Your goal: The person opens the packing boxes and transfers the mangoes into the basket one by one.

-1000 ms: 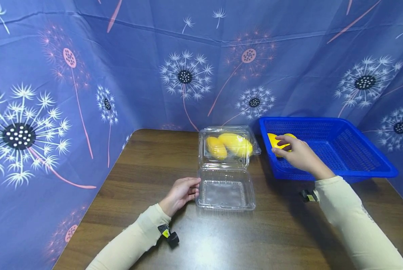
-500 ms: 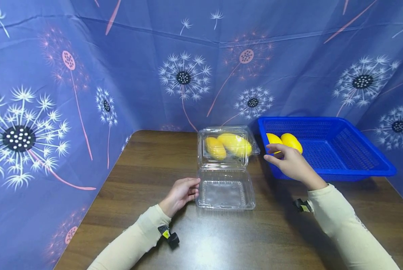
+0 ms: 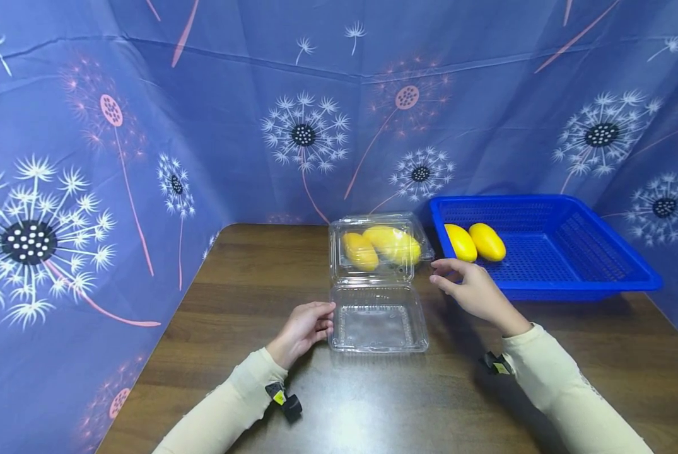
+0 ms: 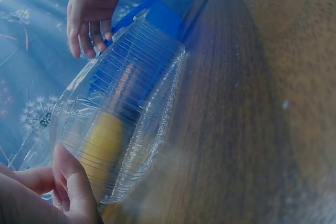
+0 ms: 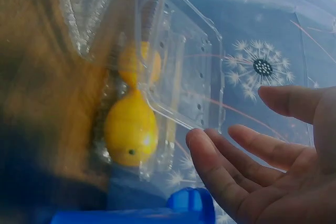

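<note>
Dandelion cloth (image 3: 231, 94): hangs behind the open clear box (image 3: 379, 321), seen from my remote post.
Wooden table (image 3: 248, 265): spreads beneath the box.
Blue basket (image 3: 571, 287): stands right of the box and farther back.
Open clear box: nothing in its tray, lid raised at its rear; it looks light enough to skid, so I would steady it gently, without bending the wall.
Left hand (image 3: 303, 331): at the box's left rim, fingers curled, apparently pinching it.
Right hand (image 3: 475, 293): relaxed, grasping nothing, right of the box; I would swing it wide of the raised lid.
Two yellow fruits (image 3: 487, 242): side by side in the basket's end nearest the box; smooth-looking skins, I judge, favor a grip around the middle.
More yellow fruits (image 3: 360, 251): behind the box's raised lid, apparently inside another clear container.
</note>
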Demonstrator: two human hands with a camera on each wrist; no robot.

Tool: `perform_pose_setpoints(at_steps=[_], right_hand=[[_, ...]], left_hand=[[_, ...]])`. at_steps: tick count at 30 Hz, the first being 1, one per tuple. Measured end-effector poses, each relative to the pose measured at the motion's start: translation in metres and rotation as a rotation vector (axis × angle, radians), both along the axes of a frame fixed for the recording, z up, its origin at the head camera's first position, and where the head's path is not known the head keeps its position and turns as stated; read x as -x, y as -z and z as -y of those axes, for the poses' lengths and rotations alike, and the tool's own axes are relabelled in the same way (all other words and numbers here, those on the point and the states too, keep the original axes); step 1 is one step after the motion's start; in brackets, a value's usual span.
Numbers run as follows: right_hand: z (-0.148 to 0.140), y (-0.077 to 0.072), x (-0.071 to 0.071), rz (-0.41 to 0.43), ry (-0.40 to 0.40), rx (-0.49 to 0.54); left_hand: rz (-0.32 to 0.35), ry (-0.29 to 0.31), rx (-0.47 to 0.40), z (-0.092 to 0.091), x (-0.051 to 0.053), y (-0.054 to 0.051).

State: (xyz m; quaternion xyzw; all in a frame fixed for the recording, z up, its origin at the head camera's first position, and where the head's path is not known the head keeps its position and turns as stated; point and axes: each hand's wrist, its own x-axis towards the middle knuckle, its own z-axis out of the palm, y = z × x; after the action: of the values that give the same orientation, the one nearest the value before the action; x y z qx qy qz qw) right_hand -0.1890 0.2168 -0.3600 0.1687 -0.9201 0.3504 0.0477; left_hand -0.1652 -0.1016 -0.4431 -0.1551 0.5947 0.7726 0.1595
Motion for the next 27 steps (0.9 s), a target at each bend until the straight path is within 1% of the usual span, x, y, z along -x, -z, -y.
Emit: perform_pose_setpoints(at_steps=[6,12,19,23,27], right_hand=[[0.005,0.013,-0.006,0.039,-0.02,0.049],[0.011,0.025,-0.009,0.116,-0.037,0.128],[0.013,0.038,-0.009,0.208,-0.031,0.204],[0.014,0.045,-0.01,0.241,-0.021,0.222],[0.016,0.051,-0.012,0.255,-0.016,0.215]], left_hand=[[-0.011,0.003,-0.003,0.0,-0.001,0.001],[-0.016,-0.003,-0.001,-0.001,-0.002,-0.001],[-0.017,0.002,-0.004,0.0,-0.001,0.0],[-0.018,0.006,-0.007,0.0,-0.001,0.001],[-0.013,0.004,-0.013,0.0,0.001,0.002]])
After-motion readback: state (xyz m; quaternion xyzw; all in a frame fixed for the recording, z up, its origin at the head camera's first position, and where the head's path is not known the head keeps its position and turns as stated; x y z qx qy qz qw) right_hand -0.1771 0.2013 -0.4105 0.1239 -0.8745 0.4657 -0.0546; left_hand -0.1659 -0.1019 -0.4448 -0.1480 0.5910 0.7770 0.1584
